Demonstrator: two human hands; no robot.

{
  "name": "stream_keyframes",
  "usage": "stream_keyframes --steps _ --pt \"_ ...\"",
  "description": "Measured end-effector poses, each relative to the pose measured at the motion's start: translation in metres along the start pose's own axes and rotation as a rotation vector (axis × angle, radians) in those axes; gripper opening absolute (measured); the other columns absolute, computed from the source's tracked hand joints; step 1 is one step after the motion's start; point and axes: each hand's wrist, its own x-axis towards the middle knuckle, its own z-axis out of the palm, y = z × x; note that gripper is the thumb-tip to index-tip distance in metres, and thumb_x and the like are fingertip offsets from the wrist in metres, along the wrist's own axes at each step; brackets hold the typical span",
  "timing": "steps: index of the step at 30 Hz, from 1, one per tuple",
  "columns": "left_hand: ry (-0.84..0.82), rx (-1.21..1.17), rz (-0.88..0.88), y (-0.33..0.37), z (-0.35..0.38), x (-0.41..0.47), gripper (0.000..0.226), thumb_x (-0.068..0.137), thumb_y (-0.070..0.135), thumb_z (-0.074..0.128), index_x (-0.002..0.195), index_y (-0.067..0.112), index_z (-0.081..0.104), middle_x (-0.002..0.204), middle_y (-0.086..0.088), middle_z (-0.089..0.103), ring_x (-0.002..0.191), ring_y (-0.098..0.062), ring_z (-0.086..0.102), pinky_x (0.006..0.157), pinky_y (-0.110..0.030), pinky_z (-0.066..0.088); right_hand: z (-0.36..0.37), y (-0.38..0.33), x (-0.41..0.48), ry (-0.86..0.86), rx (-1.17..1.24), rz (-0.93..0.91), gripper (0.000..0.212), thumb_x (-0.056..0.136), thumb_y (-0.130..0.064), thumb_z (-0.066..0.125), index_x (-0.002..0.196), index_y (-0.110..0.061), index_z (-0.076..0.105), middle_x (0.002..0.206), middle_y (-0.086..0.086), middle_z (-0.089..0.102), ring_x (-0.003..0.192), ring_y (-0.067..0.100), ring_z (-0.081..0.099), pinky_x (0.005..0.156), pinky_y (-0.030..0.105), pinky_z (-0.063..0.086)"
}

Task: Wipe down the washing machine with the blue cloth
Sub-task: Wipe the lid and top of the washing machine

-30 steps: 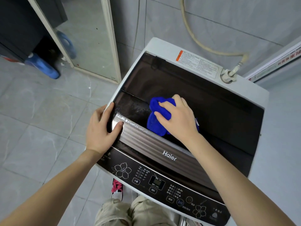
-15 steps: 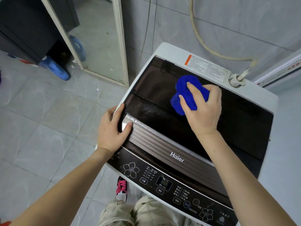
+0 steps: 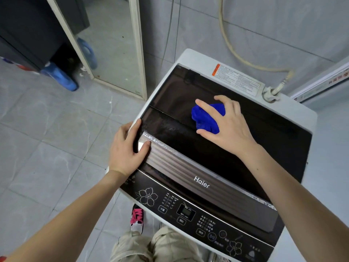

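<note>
Lying bunched on the dark lid of the washing machine (image 3: pixel 294 112), the blue cloth (image 3: pixel 206 118) is half hidden under the right hand (image 3: pixel 226 127), whose fingers and thumb curl around it. The left hand (image 3: pixel 126 148) rests flat, fingers relaxed, on the machine's left edge. A hose (image 3: pixel 236 53) hangs behind, and the right forearm covers part of the control panel (image 3: pixel 188 210).

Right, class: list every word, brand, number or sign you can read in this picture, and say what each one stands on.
"Haier": white brand name on the ribbed strip of the washing machine lid.
Sticker at the machine's back: print too small to read.
Control panel: button labels and numbers too blurred to read.
Wall strip, right edge: red characters cut off, unreadable.
</note>
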Motion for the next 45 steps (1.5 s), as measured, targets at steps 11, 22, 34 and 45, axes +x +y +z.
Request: stream_keyframes --steps 11,22,34,45 --pt "-0.02 -0.005 -0.016 0.002 -0.003 0.0 0.07 0.087 0.053 0.05 0.151 0.027 0.041 0.136 -0.004 0.048 0.125 -0.02 0.047 0.099 -0.027 0.034 0.025 -0.006 -0.063 0.12 0.273 0.114 0.038 0.084 -0.046 0.071 0.118 -0.03 0.072 0.125 -0.013 0.061 0.098 0.02 0.048 0.074 0.031 0.048" --pt "-0.005 -0.057 -0.002 -0.001 -0.002 -0.001 0.068 0.088 0.05 0.054 0.15 0.026 0.042 0.136 -0.002 0.049 0.123 -0.02 0.05 0.099 -0.023 0.034 0.06 -0.102 0.066 0.094 0.417 0.199 0.037 0.083 -0.053 0.07 0.116 -0.035 0.071 0.122 -0.015 0.06 0.105 0.014 0.049 0.077 0.025 0.042" --pt "0.005 -0.064 -0.023 -0.002 0.003 -0.001 0.07 0.086 0.053 0.051 0.151 0.028 0.042 0.138 -0.003 0.048 0.125 -0.023 0.049 0.099 -0.03 0.04 0.051 -0.068 0.01 0.232 0.283 0.382 0.034 0.082 -0.041 0.075 0.113 -0.026 0.073 0.118 -0.002 0.064 0.104 0.022 0.053 0.077 0.035 0.049" --pt "-0.007 -0.063 -0.011 -0.002 -0.001 -0.002 0.07 0.087 0.054 0.051 0.151 0.029 0.041 0.14 0.0 0.047 0.127 -0.021 0.048 0.101 -0.03 0.041 0.043 -0.075 0.024 0.131 0.329 0.259 0.036 0.086 -0.043 0.072 0.117 -0.024 0.071 0.122 -0.001 0.059 0.107 0.022 0.05 0.082 0.031 0.047"
